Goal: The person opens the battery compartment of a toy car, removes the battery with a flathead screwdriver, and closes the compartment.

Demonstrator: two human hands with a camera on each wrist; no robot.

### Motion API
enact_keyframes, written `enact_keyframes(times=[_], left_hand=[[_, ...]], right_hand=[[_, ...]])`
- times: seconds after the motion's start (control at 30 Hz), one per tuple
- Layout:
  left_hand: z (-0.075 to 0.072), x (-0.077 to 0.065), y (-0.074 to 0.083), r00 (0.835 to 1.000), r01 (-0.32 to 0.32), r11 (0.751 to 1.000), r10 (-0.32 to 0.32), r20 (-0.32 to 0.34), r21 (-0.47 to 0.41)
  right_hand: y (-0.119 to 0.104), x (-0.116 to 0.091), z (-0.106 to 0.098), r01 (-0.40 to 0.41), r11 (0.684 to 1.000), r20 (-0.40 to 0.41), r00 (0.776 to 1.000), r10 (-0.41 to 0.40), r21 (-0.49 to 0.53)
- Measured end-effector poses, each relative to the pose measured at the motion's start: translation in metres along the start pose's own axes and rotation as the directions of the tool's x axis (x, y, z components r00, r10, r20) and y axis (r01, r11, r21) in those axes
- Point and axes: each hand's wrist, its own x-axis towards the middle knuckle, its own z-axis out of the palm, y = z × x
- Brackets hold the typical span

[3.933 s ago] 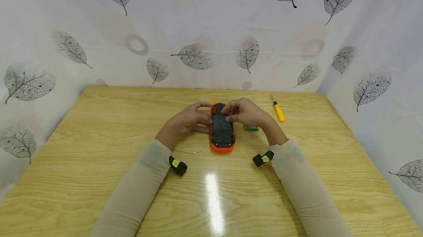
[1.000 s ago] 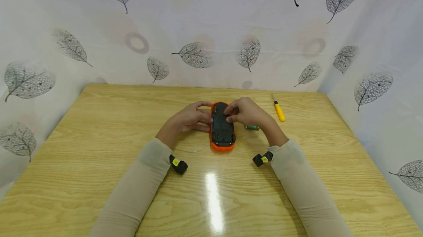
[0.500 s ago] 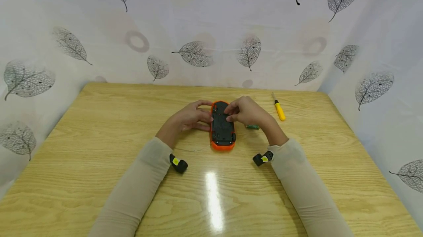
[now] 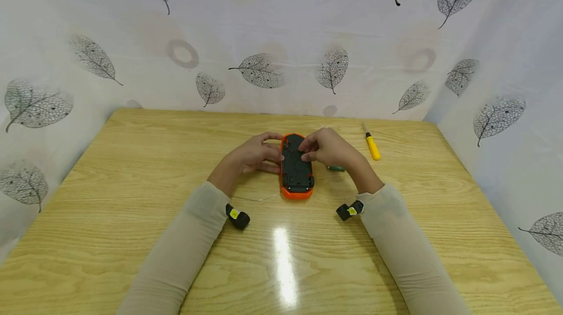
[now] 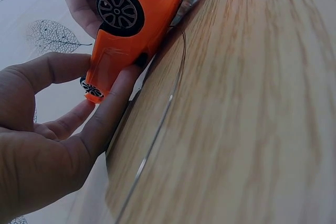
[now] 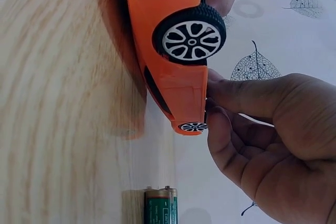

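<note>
An orange toy car (image 4: 296, 195) lies upside down on the table, its black underside (image 4: 296, 173) facing up. My left hand (image 4: 259, 155) holds the car along its left side, with fingers against the orange body in the left wrist view. My right hand (image 4: 327, 148) reaches over from the other side, its thumb and bent fingertips at the car's underside. Whether the right fingertips pinch something small there is hidden. Green batteries (image 6: 160, 206) stand near the car in the right wrist view, mostly covered by my right hand in the head view.
A screwdriver (image 4: 373, 148) with a yellow handle lies at the back right of the wooden table (image 4: 154, 158). A thin wire (image 4: 259, 199) runs across the tabletop near the car's left front. Behind the table hangs a leaf-patterned cloth (image 4: 281, 27).
Both hands have stayed at the car with hardly any motion. The whole head view has shifted up slightly. More of the batteries has become covered by my right hand.
</note>
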Motion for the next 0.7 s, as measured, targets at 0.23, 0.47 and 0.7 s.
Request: enact_keyframes(times=[0.23, 0.47, 0.7], left_hand=[[0.001, -0.0002, 0.0014, 1.0, -0.001, 1.0, 0.001, 0.003, 0.013], [0.0014, 0.0007, 0.0007, 1.0, 0.002, 1.0, -0.002, 0.0, 0.016], [0.0014, -0.0003, -0.0003, 1.0, 0.002, 1.0, -0.002, -0.009, 0.021]], right_hand=[[-0.0012, -0.0014, -0.0008, -0.012, 1.0, 0.004, 1.0, 0.012, 0.006], [0.0022, -0.0018, -0.0018, 0.003, 1.0, 0.014, 1.0, -0.003, 0.004], [0.0016, -0.0019, -0.0025, 0.034, 0.999, 0.014, 0.999, -0.034, -0.012]])
